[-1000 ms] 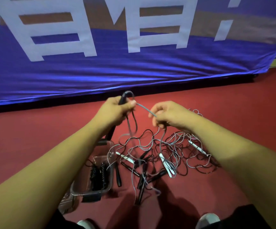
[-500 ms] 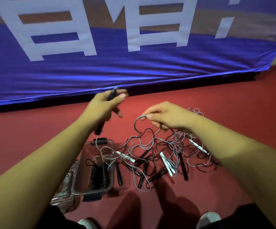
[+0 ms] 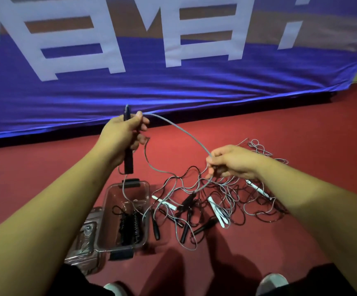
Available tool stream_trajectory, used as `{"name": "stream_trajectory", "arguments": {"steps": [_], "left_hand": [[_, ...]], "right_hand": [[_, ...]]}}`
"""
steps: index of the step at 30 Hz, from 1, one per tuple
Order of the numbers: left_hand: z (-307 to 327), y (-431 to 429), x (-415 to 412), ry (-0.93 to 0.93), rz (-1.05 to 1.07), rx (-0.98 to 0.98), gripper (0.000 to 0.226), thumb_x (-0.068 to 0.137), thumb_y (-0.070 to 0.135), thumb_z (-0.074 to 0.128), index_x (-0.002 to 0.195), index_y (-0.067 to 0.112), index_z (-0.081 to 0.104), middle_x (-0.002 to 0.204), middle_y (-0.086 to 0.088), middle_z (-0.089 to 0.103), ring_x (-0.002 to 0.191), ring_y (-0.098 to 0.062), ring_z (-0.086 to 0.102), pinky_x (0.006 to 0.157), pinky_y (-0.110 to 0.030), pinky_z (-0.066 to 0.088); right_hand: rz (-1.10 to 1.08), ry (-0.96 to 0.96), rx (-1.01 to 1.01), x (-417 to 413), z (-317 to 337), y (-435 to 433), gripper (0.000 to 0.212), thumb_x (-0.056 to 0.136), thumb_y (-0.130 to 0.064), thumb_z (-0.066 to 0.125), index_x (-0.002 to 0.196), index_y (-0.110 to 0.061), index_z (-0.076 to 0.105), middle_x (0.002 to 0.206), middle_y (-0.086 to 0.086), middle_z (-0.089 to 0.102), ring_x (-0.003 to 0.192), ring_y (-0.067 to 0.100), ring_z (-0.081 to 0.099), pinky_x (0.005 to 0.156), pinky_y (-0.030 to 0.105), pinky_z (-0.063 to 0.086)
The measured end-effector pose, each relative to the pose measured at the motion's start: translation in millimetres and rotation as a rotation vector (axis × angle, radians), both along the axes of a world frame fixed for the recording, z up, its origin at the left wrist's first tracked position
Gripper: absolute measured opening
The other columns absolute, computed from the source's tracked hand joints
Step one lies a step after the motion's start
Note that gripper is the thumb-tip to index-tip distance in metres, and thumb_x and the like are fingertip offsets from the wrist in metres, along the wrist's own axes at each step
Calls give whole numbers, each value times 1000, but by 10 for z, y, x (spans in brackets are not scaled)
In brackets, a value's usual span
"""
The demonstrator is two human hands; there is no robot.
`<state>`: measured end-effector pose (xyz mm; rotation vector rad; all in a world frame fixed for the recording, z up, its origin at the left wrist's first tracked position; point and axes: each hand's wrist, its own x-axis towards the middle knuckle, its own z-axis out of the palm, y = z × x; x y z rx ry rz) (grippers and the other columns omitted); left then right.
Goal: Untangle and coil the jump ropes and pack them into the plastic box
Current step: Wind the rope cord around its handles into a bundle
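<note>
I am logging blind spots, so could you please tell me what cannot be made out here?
Head view only.
- Rope tangle: rope count; cords overlap.
- Plastic box: contents dark, count unclear.
- Clear piece beside it: partly under the left forearm; lid or not, cannot tell.
- Right hand: its grip hides where the grey cord runs on.
- Left hand: covers the middle of the black handle.
- Banner: lettering cut off by the top edge.

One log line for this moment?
left hand: grips black handle | right hand: pinches grey rope | tangle: on floor | plastic box: open, coiled rope inside
</note>
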<state>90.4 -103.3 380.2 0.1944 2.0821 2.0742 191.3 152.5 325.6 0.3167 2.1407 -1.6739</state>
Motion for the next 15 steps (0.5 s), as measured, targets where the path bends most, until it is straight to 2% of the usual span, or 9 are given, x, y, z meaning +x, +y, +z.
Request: {"name": "stream_trajectory", "arguments": {"steps": [2, 4, 6, 7, 9, 10, 11, 13, 15], "left_hand": [[-79, -31, -42, 26, 106, -194, 21, 102, 29, 50, 95, 11, 57, 88, -8, 63, 46, -17, 62, 37, -19, 30], [-80, -30, -37, 109, 155, -317, 25, 102, 33, 49, 90, 14, 60, 83, -14, 64, 53, -25, 62, 41, -22, 32], [-72, 70, 98, 120, 43, -240, 31, 104, 32, 46, 88, 11, 63, 73, -17, 58, 48, -20, 60, 40, -21, 37], [-81, 154, 218, 88, -63, -160, 33, 105, 31, 43, 91, 9, 64, 73, -16, 57, 51, -16, 63, 43, -20, 44], [-132, 322, 449, -58, -282, -13, 37, 105, 34, 39, 105, 7, 64, 86, -17, 66, 77, -19, 71, 67, -29, 59], [-167, 385, 529, -147, -375, 40, 39, 104, 37, 38, 113, 8, 63, 97, -19, 69, 89, -23, 71, 80, -36, 58], [-205, 428, 583, -220, -448, 82, 42, 103, 39, 37, 121, 10, 61, 104, -22, 70, 95, -27, 70, 87, -40, 55], [-262, 466, 655, -297, -559, 115, 45, 102, 40, 35, 128, 11, 57, 103, -24, 70, 92, -29, 69, 87, -38, 55], [-347, 474, 699, -300, -630, 69, 44, 100, 38, 36, 122, 6, 58, 97, -20, 72, 91, -29, 69, 92, -41, 53]], "right_hand": [[-107, -5, -206, -20, 85, -155, 24, 102, -17, 44, 81, -9, 53, 58, 2, 50, 61, 23, 62, 67, 34, 54], [-249, 8, -429, -73, 206, -316, 27, 103, -20, 41, 81, -8, 51, 53, 0, 38, 47, 18, 46, 55, 31, 50], [-377, -27, -705, -125, 354, -447, 28, 103, -20, 40, 79, -8, 49, 52, -1, 31, 41, 13, 33, 44, 25, 41], [-425, -51, -845, -147, 417, -500, 29, 103, -19, 39, 78, -8, 47, 50, -1, 28, 39, 12, 29, 40, 22, 36], [-513, -79, -1073, -200, 494, -554, 28, 102, -15, 36, 76, -8, 43, 46, -2, 25, 35, 10, 25, 37, 17, 29], [-559, -77, -1136, -221, 527, -554, 28, 102, -13, 35, 76, -8, 42, 45, -2, 24, 34, 10, 24, 37, 16, 28], [-610, -66, -1167, -237, 553, -533, 27, 102, -11, 34, 76, -8, 41, 44, -2, 24, 33, 10, 24, 37, 15, 27], [-711, -30, -1189, -256, 598, -432, 27, 101, -8, 32, 76, -8, 41, 42, -2, 23, 31, 9, 24, 35, 15, 27], [-804, 9, -1217, -255, 609, -301, 28, 101, -5, 29, 75, -8, 40, 42, -1, 23, 30, 9, 24, 34, 15, 28]]}}
